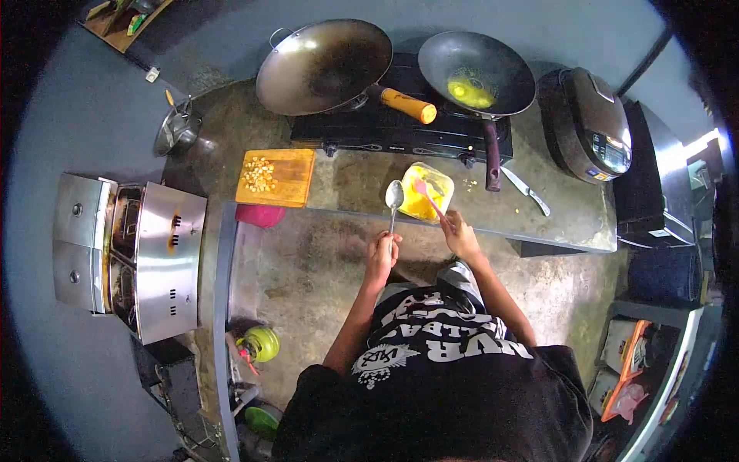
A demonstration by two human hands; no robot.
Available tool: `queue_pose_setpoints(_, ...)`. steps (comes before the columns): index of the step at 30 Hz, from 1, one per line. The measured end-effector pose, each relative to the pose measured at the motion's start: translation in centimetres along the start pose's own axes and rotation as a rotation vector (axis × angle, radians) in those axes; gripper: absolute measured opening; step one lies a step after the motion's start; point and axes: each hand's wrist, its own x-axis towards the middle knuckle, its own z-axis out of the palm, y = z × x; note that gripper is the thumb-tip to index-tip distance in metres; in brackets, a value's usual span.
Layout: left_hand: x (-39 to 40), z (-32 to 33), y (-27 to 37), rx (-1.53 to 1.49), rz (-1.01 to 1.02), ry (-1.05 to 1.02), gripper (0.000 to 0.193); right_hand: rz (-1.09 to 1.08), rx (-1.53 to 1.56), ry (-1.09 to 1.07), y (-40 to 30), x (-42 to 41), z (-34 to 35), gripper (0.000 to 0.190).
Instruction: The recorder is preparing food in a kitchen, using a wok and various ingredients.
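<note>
My left hand point(382, 254) grips the handle of a metal spoon point(395, 195), its bowl raised beside a square plastic tub point(449, 183). In my right hand point(460, 235) is a pink utensil point(430, 197), perhaps a small spatula, with its head down in the tub. A soft yellow substance point(417, 203), which looks like margarine, coats the tub's inside. The tub sits near the front edge of the concrete counter point(352, 179). Beyond it, a dark wok point(514, 69) on the gas stove point(398, 130) holds a yellow pool point(470, 92) of what looks like melted fat.
A larger wok point(323, 69) sits on the left burner, its wooden handle point(407, 105) pointing forward. Chopped pieces point(259, 174) lie on a wooden cutting board point(294, 179). A knife point(526, 192) rests right of the dark wok's handle point(492, 156), near a rice cooker point(594, 127).
</note>
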Motion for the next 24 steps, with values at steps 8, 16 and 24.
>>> queue_pose_setpoints(8,0.7,5.4,0.8,-0.182,0.090,-0.195,0.029,-0.069,0.301,-0.106,-9.2,-3.0,-4.7,0.017)
queue_pose_setpoints(16,1.5,11.8,8.5,-0.082,0.034,-0.417,0.044,-0.066,0.245,0.033,-13.2,-0.8,-12.4,0.013)
queue_pose_setpoints(24,5.1,16.2,6.6,0.060,-0.100,-0.322,0.058,-0.271,-0.311,0.392,-9.2,8.0,-23.7,0.016)
